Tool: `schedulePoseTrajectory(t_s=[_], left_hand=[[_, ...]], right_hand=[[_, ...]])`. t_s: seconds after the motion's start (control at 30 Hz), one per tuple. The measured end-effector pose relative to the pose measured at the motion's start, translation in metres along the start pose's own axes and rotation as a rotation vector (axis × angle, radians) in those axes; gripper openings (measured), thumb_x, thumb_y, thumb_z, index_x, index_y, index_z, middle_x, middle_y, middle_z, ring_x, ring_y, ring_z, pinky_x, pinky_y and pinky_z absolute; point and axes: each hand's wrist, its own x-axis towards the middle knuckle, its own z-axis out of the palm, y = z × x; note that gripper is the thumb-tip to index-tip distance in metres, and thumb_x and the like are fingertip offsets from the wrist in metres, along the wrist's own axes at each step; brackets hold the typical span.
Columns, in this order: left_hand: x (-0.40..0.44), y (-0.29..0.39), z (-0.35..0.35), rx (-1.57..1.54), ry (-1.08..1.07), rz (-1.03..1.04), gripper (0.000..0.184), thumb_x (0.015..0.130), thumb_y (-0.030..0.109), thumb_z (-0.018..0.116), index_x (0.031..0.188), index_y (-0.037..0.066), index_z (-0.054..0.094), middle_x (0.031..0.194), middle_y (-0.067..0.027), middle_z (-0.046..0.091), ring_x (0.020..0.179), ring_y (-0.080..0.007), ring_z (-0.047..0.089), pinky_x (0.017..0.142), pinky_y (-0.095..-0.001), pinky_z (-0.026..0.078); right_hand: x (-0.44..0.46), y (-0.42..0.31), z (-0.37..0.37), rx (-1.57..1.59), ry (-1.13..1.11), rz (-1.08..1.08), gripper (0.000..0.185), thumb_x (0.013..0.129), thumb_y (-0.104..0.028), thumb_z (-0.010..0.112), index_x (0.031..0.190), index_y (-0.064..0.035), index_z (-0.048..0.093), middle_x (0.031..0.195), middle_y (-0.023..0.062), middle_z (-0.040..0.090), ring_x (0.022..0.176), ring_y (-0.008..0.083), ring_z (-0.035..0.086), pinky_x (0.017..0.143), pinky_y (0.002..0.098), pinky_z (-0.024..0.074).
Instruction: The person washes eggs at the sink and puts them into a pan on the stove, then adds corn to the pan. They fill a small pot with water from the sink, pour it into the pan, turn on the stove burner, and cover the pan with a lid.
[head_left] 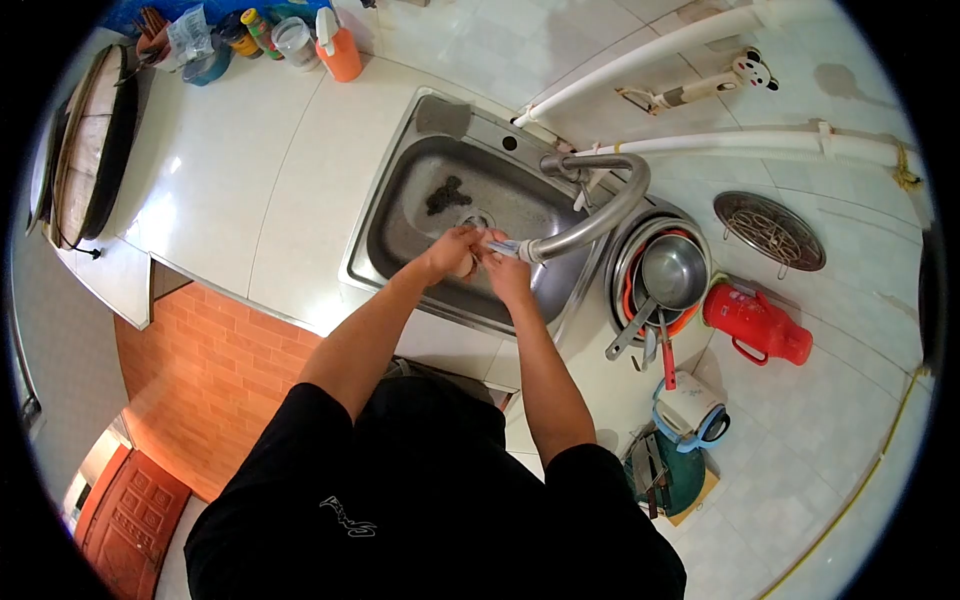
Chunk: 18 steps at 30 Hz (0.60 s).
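Note:
Both hands are together over the steel sink, under the end of the curved faucet. My left hand is closed around a pale, rounded item, mostly covered by the fingers, so its kind does not show. Close beside it, my right hand has its fingers bent in against the same item. Whether it grips something small of its own is hidden. Water runs from the faucet's mouth at the right hand. A dark, wet clump lies on the sink floor near the drain.
Stacked basins and a steel saucepan stand right of the sink, with a red thermos beyond. Knives sit in a rack at the lower right. An orange spray bottle and jars line the back of the white counter.

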Motion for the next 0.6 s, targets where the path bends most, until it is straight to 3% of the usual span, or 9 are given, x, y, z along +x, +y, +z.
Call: schedulePoseTrajectory(t_s=[0.03, 0.1, 0.17, 0.33, 0.43, 0.5, 0.6], left_hand=[[0.0, 0.0, -0.001, -0.041, -0.018, -0.011, 0.043, 0.1, 0.043, 0.043, 0.102, 0.002, 0.056, 0.069, -0.007, 0.057, 0.053, -0.0172, 0.056, 0.046, -0.032, 0.047], [0.001, 0.001, -0.001, -0.082, -0.034, -0.022, 0.042, 0.1, 0.042, 0.043, 0.102, 0.002, 0.056, 0.069, -0.0076, 0.057, 0.053, -0.0179, 0.056, 0.045, -0.0323, 0.047], [0.001, -0.001, 0.002, -0.062, 0.106, -0.071, 0.044, 0.101, 0.038, 0.041, 0.092, -0.001, 0.058, 0.072, -0.011, 0.061, 0.05, -0.0207, 0.058, 0.042, -0.0335, 0.046], [0.006, 0.002, 0.0, 0.052, 0.123, -0.067, 0.045, 0.1, 0.038, 0.043, 0.086, -0.001, 0.059, 0.068, -0.0105, 0.06, 0.049, -0.0204, 0.058, 0.041, -0.0347, 0.047], [0.003, 0.008, 0.006, 0.083, 0.197, -0.001, 0.044, 0.1, 0.038, 0.045, 0.085, -0.001, 0.059, 0.066, -0.0093, 0.059, 0.05, -0.0193, 0.057, 0.041, -0.0346, 0.046], [0.003, 0.007, 0.006, 0.054, 0.223, 0.018, 0.043, 0.099, 0.038, 0.046, 0.085, 0.0, 0.059, 0.065, -0.0086, 0.059, 0.051, -0.0186, 0.057, 0.042, -0.0345, 0.046], [0.004, 0.003, 0.005, -0.034, 0.134, 0.062, 0.04, 0.099, 0.039, 0.047, 0.088, 0.003, 0.06, 0.069, -0.0069, 0.06, 0.054, -0.0174, 0.057, 0.044, -0.0335, 0.045]], right_hand=[[-0.001, -0.005, 0.0, 0.001, -0.001, 0.0, 0.037, 0.086, -0.011, 0.065, 0.122, -0.0044, 0.056, 0.105, 0.0116, 0.065, 0.093, 0.0207, 0.064, 0.08, 0.0301, 0.0481], [0.0, -0.02, -0.003, 0.062, 0.04, -0.042, 0.04, 0.085, -0.02, 0.068, 0.121, -0.0051, 0.058, 0.109, 0.0135, 0.06, 0.101, 0.0348, 0.06, 0.087, 0.0399, 0.0476], [-0.003, -0.037, -0.015, -0.047, 0.027, -0.106, 0.041, 0.084, -0.018, 0.068, 0.122, -0.0047, 0.057, 0.108, 0.0143, 0.06, 0.1, 0.035, 0.06, 0.087, 0.0404, 0.0476], [-0.004, -0.033, -0.015, -0.134, 0.03, -0.208, 0.042, 0.084, -0.01, 0.066, 0.124, -0.0037, 0.056, 0.101, 0.0165, 0.063, 0.094, 0.0316, 0.062, 0.083, 0.0368, 0.0482], [-0.002, -0.012, -0.002, -0.09, 0.109, -0.161, 0.033, 0.087, -0.012, 0.064, 0.118, -0.0015, 0.058, 0.09, 0.0161, 0.063, 0.086, 0.0315, 0.064, 0.077, 0.0375, 0.0493], [0.002, -0.012, -0.001, -0.096, 0.027, -0.011, 0.033, 0.092, -0.028, 0.058, 0.116, -0.0058, 0.059, 0.095, 0.0218, 0.062, 0.09, 0.0405, 0.061, 0.078, 0.0451, 0.0488], [0.004, -0.034, -0.008, -0.082, -0.051, 0.131, 0.03, 0.096, -0.029, 0.052, 0.108, -0.0031, 0.061, 0.089, 0.024, 0.062, 0.086, 0.0422, 0.06, 0.073, 0.0464, 0.0476]])
